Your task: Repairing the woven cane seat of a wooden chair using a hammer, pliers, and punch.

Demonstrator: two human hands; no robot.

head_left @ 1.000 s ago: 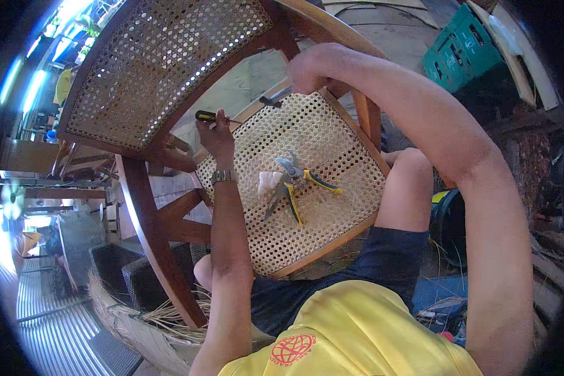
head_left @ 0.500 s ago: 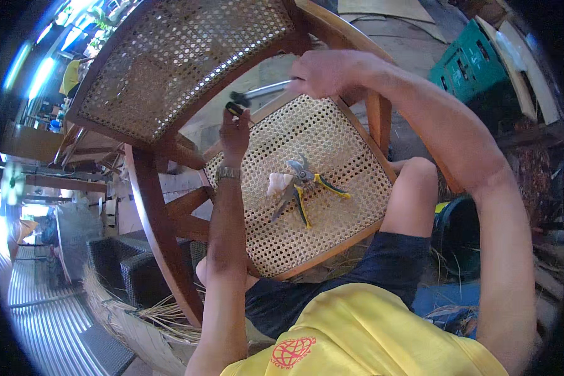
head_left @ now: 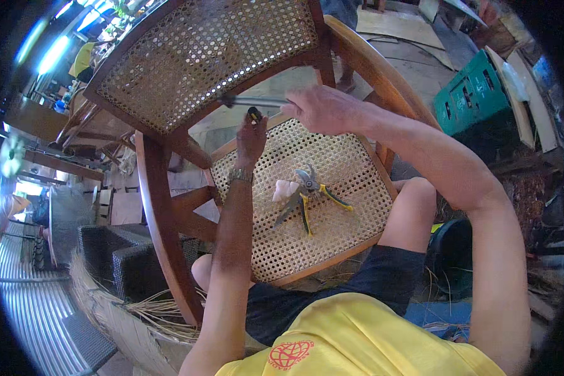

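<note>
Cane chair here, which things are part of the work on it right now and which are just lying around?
In use: cane chair; metal tool in right hand; small black-and-yellow tool in left hand.

Lying about: pliers and pale lump on the seat; green crate; loose strands.

My right hand grips a slim metal rod, lying level across the chair's back edge. My left hand pinches a small black-and-yellow tool handle upright just below it.

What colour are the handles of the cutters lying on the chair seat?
Yellow and black handles on the cutters, resting on the woven seat; clearest in the head view.
</note>
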